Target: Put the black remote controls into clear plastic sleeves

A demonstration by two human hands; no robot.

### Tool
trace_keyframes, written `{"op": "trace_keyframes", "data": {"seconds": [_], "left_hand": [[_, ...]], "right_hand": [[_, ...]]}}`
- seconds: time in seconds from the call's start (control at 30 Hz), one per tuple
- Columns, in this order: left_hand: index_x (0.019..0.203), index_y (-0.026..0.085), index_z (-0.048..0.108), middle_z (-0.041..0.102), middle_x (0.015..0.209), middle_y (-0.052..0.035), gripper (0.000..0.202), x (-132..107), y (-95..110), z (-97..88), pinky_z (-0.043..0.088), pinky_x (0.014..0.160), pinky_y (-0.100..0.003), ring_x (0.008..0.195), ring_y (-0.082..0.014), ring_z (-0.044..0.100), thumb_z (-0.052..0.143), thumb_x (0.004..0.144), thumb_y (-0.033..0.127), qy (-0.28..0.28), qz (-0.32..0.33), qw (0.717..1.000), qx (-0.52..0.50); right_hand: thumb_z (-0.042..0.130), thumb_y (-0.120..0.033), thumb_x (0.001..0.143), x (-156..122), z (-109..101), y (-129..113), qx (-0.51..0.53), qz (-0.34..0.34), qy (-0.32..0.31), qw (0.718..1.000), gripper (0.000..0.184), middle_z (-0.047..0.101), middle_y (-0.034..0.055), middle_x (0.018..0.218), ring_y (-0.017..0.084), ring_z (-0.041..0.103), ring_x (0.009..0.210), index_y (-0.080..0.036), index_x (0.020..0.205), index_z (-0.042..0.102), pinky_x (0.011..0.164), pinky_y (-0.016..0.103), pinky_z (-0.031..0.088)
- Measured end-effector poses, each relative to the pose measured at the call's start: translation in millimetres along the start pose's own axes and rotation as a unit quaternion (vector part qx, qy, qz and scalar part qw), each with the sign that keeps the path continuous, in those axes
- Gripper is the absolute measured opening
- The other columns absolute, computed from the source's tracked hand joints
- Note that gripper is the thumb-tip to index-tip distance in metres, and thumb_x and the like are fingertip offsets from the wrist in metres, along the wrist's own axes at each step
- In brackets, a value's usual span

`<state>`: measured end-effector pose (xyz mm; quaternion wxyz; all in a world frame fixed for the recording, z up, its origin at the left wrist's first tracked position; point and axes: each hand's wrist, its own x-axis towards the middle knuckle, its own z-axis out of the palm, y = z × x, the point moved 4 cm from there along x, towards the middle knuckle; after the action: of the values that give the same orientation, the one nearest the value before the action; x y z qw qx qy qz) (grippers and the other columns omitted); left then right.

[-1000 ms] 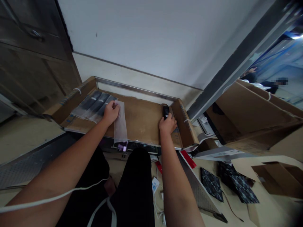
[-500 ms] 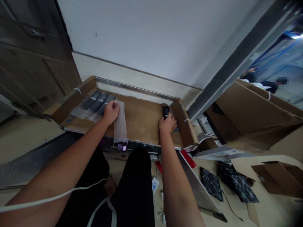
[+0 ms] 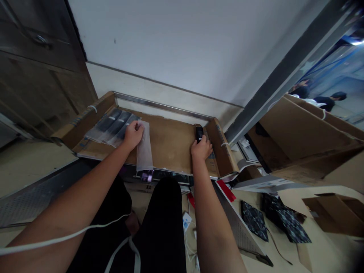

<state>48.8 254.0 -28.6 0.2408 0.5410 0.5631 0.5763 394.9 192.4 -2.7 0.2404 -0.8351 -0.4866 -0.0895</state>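
Note:
In the head view, my left hand (image 3: pixel 134 135) is closed on the upper end of a frosted plastic sleeve (image 3: pixel 145 151). The sleeve hangs over the near edge of the cardboard tray (image 3: pixel 173 140). Just left of that hand, several dark flat items in clear sleeves (image 3: pixel 109 126) lie side by side, each with a pale band. At the tray's right end my right hand (image 3: pixel 201 149) is wrapped around a black, roughly cylindrical object (image 3: pixel 199 132). Its lower part is hidden by the fingers, and its exact kind cannot be told.
Cardboard walls (image 3: pixel 224 146) close the tray's ends. A large open carton (image 3: pixel 309 140) stands at the right. Dark patterned pouches (image 3: pixel 254 220) and a smaller box (image 3: pixel 335 214) lie lower right. A white cord (image 3: pixel 68 238) crosses my left forearm. Other people (image 3: pixel 331 100) are far right.

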Motion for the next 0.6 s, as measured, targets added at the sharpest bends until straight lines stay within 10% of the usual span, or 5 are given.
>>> {"op": "trace_keyframes", "data": {"seconds": [0.6], "left_hand": [[0.084,0.02,0.063,0.066,0.079,0.0008,0.004,-0.6,1.9,-0.7,0.046,0.073,-0.028,0.075,-0.0168,0.06,0.06,0.083,0.022,-0.005,0.016,1.0,0.011]], "right_hand": [[0.06,-0.025,0.095,0.8,0.3,0.5,0.009,-0.001,0.007,1.0,0.042,0.064,0.0183,0.125,0.035,0.057,0.117,-0.017,0.137,0.057,0.094,0.046,0.042]]}}
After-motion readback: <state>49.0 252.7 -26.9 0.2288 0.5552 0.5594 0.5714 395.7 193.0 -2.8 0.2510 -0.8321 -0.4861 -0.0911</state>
